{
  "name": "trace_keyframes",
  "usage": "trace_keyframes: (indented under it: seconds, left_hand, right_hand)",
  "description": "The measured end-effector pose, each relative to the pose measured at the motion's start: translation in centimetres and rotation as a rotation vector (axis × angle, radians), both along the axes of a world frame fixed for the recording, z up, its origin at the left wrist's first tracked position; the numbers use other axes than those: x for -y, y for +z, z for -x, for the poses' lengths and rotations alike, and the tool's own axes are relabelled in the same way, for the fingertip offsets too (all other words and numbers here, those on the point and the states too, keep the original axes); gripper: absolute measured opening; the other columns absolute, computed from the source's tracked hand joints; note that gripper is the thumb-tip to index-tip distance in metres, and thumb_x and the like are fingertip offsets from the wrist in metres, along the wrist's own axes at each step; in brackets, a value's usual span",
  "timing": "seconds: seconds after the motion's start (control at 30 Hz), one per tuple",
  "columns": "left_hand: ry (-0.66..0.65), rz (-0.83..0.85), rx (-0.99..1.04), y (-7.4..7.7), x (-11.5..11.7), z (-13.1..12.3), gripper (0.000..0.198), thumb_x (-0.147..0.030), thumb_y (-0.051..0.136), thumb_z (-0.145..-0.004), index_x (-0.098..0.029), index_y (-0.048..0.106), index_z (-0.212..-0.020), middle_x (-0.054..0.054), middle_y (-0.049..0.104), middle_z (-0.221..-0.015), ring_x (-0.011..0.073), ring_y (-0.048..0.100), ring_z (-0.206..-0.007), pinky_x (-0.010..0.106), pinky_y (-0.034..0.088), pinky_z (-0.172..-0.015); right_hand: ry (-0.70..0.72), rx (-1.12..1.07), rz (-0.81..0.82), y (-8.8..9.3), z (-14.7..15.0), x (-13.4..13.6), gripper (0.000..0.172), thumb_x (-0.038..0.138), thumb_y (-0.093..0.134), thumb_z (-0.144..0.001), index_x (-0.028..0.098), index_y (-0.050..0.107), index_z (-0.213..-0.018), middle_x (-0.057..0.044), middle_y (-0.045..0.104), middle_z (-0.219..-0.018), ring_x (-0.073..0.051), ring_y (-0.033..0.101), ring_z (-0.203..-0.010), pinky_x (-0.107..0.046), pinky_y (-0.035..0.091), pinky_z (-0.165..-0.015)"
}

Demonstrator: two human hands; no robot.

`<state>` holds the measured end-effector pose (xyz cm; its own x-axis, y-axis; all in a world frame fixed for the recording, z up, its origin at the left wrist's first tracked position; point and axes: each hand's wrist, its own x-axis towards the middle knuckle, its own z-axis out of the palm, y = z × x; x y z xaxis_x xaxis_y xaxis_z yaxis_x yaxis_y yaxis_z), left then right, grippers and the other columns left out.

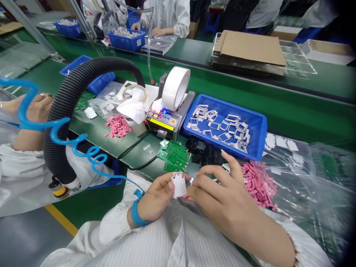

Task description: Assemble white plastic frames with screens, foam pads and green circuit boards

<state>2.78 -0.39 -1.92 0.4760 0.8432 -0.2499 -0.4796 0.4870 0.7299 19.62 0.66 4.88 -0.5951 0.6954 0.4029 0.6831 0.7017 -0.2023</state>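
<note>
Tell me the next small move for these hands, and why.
Probably, press the small shiny piece pinched in the right hand onto the white cut-out piece held in the left hand. The right fingertips are already at its edge, and the left hand is holding it steady, up off the bench. The piece is too small to identify.

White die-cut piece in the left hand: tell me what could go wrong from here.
The bare left hand could crease or smudge the white die-cut piece. The right hand works close to loose pink rectangular pads, so a slip might scatter them among the unbagged green circuit boards.
</note>
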Motion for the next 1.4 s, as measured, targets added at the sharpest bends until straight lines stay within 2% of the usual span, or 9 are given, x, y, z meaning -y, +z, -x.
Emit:
trace_keyframes:
  seconds: [0.23, 0.43, 0.77, 0.9, 1.03, 1.13, 1.23, 1.33, 1.4]
  left_hand:
    - [0.024, 0.074, 0.094, 0.1, -0.2, -0.3, 0.044, -0.056, 0.06, -0.075, -0.014, 0.065, -0.086, 0.005, 0.062, -0.07, 0.0135, 0.055, -0.064, 0.026, 0.041, -0.062]
    - [0.042, 0.097, 0.087, 0.0, -0.1, -0.1, 0.049, -0.056, 0.062, -0.074, -0.013, 0.066, -0.099, 0.004, 0.063, -0.074, 0.0138, 0.056, -0.066, 0.027, 0.041, -0.065]
    - [0.057, 0.105, 0.062, 0.0, -0.1, -0.4, 0.044, -0.053, 0.066, -0.072, -0.014, 0.067, -0.094, 0.001, 0.057, -0.07, 0.0111, 0.048, -0.063, 0.026, 0.038, -0.063]
    - [0.147, 0.128, 0.1, 0.2, -0.1, -0.2, 0.039, -0.049, 0.071, -0.069, -0.016, 0.069, -0.09, 0.0, 0.059, -0.071, 0.0088, 0.05, -0.064, 0.022, 0.04, -0.063]
    - [0.318, 0.115, 0.149, 0.2, -0.6, 0.7, 0.038, -0.045, 0.074, -0.067, -0.02, 0.07, -0.095, 0.001, 0.069, -0.08, 0.0088, 0.057, -0.067, 0.02, 0.045, -0.066]
    - [0.368, 0.1, 0.16, 0.1, -0.6, 1.1, 0.035, -0.043, 0.073, -0.069, -0.023, 0.069, -0.097, 0.002, 0.072, -0.081, 0.0091, 0.061, -0.068, 0.021, 0.047, -0.069]
    - [0.324, 0.083, 0.174, -0.2, -0.3, 1.0, 0.039, -0.044, 0.075, -0.066, -0.025, 0.068, -0.099, 0.001, 0.073, -0.086, 0.0141, 0.066, -0.079, 0.027, 0.049, -0.079]
    - [0.28, 0.003, 0.106, -0.4, -0.1, 0.9, 0.04, -0.048, 0.071, -0.069, -0.026, 0.067, -0.103, 0.003, 0.073, -0.093, 0.0179, 0.067, -0.089, 0.032, 0.05, -0.085]
    - [0.28, -0.165, -0.072, -0.3, -0.3, 1.4, 0.041, -0.047, 0.066, -0.075, -0.027, 0.064, -0.11, 0.005, 0.07, -0.105, 0.0192, 0.065, -0.097, 0.032, 0.05, -0.086]
  right_hand:
    - [-0.158, -0.079, -0.006, -0.9, 1.0, -0.9, 0.019, 0.018, 0.05, -0.089, 0.02, 0.061, -0.074, 0.001, 0.063, -0.072, -0.019, 0.051, -0.084, -0.06, 0.019, -0.104]
    - [-0.099, -0.172, 0.157, -0.1, 0.5, -0.3, 0.024, 0.017, 0.046, -0.091, 0.021, 0.061, -0.072, 0.002, 0.062, -0.07, -0.017, 0.052, -0.084, -0.058, 0.013, -0.108]
    - [-0.034, -0.081, 0.087, -0.6, 0.7, -0.3, 0.021, 0.015, 0.048, -0.089, 0.021, 0.061, -0.074, 0.001, 0.063, -0.072, -0.019, 0.052, -0.086, -0.061, 0.012, -0.107]
    - [-0.031, -0.25, 0.145, -1.5, 1.9, -0.6, 0.016, 0.016, 0.054, -0.087, 0.022, 0.063, -0.075, 0.002, 0.06, -0.07, -0.016, 0.052, -0.08, -0.056, 0.02, -0.106]
    - [-0.072, -0.408, 0.169, -3.7, 2.3, -0.7, 0.014, 0.029, 0.053, -0.09, 0.029, 0.067, -0.09, -0.003, 0.06, -0.098, -0.019, 0.053, -0.096, -0.054, 0.027, -0.101]
    - [0.002, -0.357, 0.224, -4.8, 2.3, -0.6, 0.035, 0.047, 0.042, -0.092, 0.029, 0.058, -0.118, -0.01, 0.05, -0.126, -0.025, 0.048, -0.114, -0.054, 0.029, -0.099]
    - [-0.08, -0.41, 0.199, -4.8, 2.7, -0.4, 0.049, 0.055, 0.049, -0.086, 0.019, 0.054, -0.119, -0.012, 0.055, -0.114, -0.025, 0.052, -0.106, -0.051, 0.031, -0.098]
    - [-0.19, -0.439, 0.092, -3.9, 3.3, -0.3, 0.023, 0.038, 0.061, -0.082, 0.02, 0.061, -0.096, -0.005, 0.058, -0.09, -0.021, 0.054, -0.087, -0.053, 0.028, -0.098]
    - [-0.193, -0.442, 0.068, -3.4, 3.5, -0.4, 0.013, 0.029, 0.061, -0.079, 0.021, 0.062, -0.089, -0.003, 0.057, -0.084, -0.019, 0.053, -0.081, -0.052, 0.029, -0.096]
